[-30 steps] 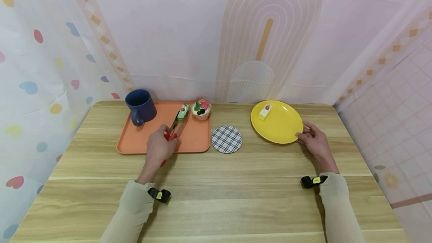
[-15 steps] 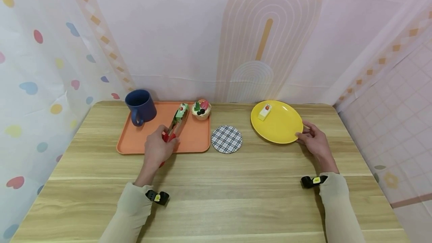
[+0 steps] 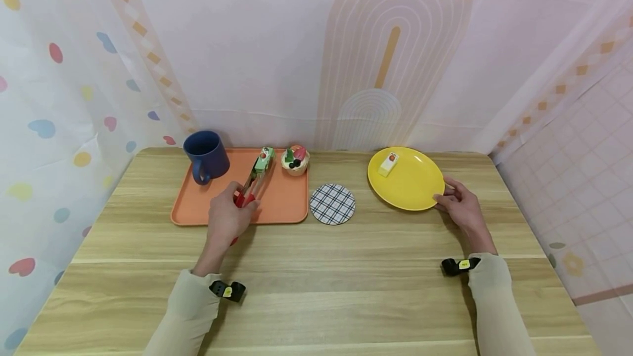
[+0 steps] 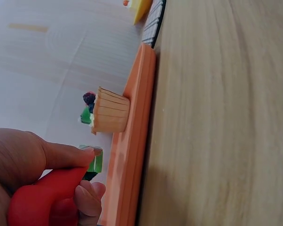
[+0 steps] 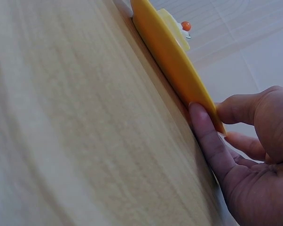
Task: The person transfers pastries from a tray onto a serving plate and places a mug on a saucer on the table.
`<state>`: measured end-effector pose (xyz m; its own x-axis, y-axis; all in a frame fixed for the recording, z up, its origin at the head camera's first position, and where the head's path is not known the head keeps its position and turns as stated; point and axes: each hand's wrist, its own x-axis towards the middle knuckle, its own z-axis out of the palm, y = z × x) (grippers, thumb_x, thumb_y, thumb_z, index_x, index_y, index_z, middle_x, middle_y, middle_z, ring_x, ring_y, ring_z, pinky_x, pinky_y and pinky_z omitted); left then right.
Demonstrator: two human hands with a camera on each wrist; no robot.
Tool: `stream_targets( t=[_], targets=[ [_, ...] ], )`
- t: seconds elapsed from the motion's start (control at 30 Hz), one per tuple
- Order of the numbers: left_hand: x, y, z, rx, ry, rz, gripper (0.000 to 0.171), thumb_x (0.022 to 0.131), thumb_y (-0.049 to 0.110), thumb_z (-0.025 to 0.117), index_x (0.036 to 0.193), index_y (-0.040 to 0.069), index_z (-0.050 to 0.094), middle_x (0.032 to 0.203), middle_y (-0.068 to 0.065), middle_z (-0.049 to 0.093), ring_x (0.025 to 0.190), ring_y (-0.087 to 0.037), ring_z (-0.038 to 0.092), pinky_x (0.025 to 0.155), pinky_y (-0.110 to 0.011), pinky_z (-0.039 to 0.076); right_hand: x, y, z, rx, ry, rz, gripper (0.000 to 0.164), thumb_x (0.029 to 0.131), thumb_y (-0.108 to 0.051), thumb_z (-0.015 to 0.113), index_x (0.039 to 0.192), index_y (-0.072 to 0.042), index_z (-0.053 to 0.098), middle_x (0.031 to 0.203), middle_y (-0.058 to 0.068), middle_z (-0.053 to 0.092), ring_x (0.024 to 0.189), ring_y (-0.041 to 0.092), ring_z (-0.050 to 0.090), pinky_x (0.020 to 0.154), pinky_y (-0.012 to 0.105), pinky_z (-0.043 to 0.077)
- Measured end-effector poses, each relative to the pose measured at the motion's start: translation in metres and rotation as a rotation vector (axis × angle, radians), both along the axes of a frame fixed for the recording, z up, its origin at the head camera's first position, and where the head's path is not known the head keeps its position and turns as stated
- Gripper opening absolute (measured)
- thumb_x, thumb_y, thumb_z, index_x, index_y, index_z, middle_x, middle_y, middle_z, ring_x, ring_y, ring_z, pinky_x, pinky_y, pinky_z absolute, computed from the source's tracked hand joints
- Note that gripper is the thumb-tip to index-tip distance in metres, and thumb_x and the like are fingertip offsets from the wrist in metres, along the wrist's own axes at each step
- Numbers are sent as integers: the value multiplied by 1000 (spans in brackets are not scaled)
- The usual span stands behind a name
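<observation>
In the head view my left hand point(image 3: 228, 216) grips red-handled tongs point(image 3: 243, 199) over the orange tray point(image 3: 287, 209). The tong tips lie along both sides of a small green cake slice point(image 3: 264, 161) with a red-and-white top. Seen from the left wrist, the thumb and fingers wrap the red handle point(image 4: 50, 193), with the green cake just past them. My right hand point(image 3: 461, 206) pinches the near right rim of a yellow plate point(image 3: 410, 188). A pale yellow cake slice point(image 3: 388, 164) with an orange-red topping sits on that plate, toward its upper left.
A fruit-topped cupcake point(image 3: 295, 161) stands at the tray's right end, close beside the green cake. Toward the tray's back left is a dark blue mug point(image 3: 206, 157). Between tray and plate lies a round checked coaster point(image 3: 332, 204). A patterned curtain point(image 3: 277, 70) hangs behind the table.
My left hand and the tongs have shifted a little left and toward me. The green cake has moved slightly left and back, away from the cupcake. My right hand and the plate stay put.
</observation>
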<state>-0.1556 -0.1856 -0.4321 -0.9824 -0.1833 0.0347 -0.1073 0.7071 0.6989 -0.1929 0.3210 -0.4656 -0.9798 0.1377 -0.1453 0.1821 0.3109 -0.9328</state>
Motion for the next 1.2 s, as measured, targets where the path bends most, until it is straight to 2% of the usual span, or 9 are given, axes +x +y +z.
stream_targets(
  t=[0.2,0.4,0.77,1.03,1.2],
  targets=[
    [2,1,3,-4,22,-1,35,94,22,74,118,4,57,94,-23,66,68,-28,60,52,-30,45,0,0,-1,-3,1,-7,68,101,-7,62,160,-4,29,120,6,56,86,-8,64,80,17,58],
    [4,4,10,-17,30,0,37,93,22,75,120,3,58,95,-22,65,73,-30,59,55,-30,43,-1,0,-2,5,2,4,68,101,-6,61,161,-4,27,121,7,55,86,-9,63,81,17,58],
    [6,13,20,-11,59,-18,36,93,22,76,120,4,59,91,-21,65,67,-27,55,53,-30,41,1,0,-1,2,8,12,69,101,-6,62,160,-3,28,126,15,56,85,-8,64,80,17,58],
    [9,18,23,-2,104,-53,36,93,21,76,119,3,60,88,-20,66,61,-23,54,50,-29,40,0,0,-2,-6,5,11,70,101,-6,62,161,-3,27,118,3,57,86,-9,64,80,17,58],
    [9,21,24,1,104,-58,35,93,21,76,119,4,61,87,-19,65,61,-24,53,50,-29,39,-1,1,-2,-5,11,9,68,101,-6,62,160,-4,28,120,5,57,86,-9,64,80,17,58]
  ],
)
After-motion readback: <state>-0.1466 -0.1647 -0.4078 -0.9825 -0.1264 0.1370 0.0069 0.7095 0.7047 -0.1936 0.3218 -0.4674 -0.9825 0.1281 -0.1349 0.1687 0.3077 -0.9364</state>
